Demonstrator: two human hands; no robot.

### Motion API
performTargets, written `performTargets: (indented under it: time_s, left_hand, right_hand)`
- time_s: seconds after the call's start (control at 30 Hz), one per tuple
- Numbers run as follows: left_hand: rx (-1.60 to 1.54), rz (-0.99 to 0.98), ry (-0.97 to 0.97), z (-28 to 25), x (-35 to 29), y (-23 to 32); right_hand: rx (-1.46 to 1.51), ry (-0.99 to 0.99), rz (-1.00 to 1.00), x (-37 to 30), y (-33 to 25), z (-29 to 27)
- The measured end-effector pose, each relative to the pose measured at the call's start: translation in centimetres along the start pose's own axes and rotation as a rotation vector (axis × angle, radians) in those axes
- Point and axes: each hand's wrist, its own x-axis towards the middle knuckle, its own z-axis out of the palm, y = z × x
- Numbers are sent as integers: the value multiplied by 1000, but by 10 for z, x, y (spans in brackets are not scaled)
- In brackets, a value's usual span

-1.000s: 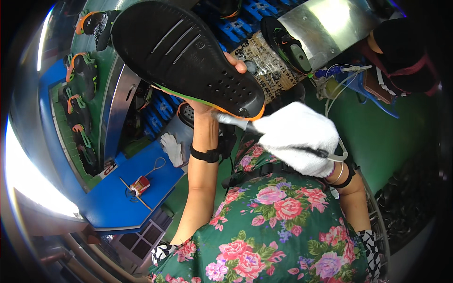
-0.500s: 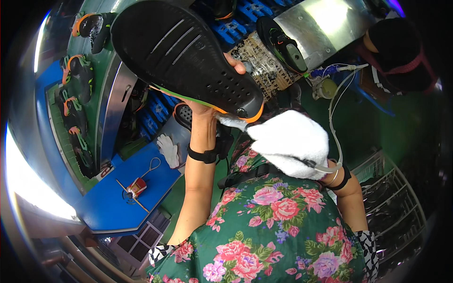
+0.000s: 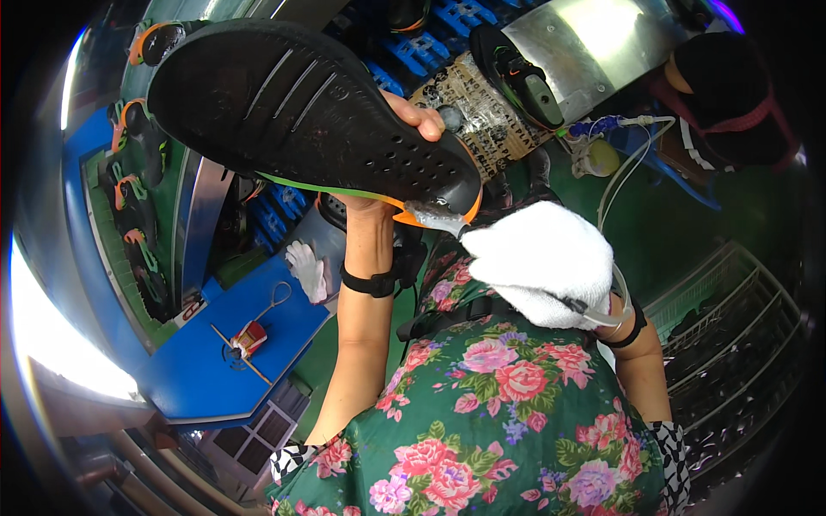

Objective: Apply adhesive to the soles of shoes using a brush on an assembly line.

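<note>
My left hand (image 3: pixel 415 116) grips a large black shoe (image 3: pixel 284 112) with its sole turned up. The sole has long slots toward the toe and small holes toward the heel. Green and orange trim runs along its lower edge. The fingers show over the far side of the shoe; the palm is hidden beneath it. In a white glove, my right hand (image 3: pixel 546 262) is closed around a brush (image 3: pixel 434 217) with a thin tube running to the hand. Pale bristles lie against the orange edge near the heel.
Several black and orange shoes (image 3: pixel 138 193) line the left. Another shoe (image 3: pixel 516 82) lies by cardboard (image 3: pixel 482 120) and a metal plate (image 3: pixel 602 52). A blue table (image 3: pixel 202 378) bears a red container (image 3: pixel 249 340) and white glove (image 3: pixel 307 271). A wire rack (image 3: pixel 731 318) and a person (image 3: pixel 723 95) are right.
The shoe has swung, its toe moving left and slightly down. My right hand has shifted a little right, and the brush now overlaps the orange heel edge.
</note>
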Motion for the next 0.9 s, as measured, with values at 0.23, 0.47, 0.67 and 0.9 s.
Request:
performTargets:
  time_s: [0.23, 0.47, 0.67, 0.9]
  left_hand:
    - [-18, -23, 51, 4, -4, -7]
    - [59, 14, -68, 3, 2, -5]
    - [42, -129, -48, 8, 0, -7]
    - [46, -245, -63, 17, 6, -9]
  right_hand:
    - [94, 29, -17, 8, -10, 3]
    - [23, 109, 176, -1, -3, -12]
    - [90, 98, 172, -5, 4, -3]
    - [167, 169, 211, -12, 16, -13]
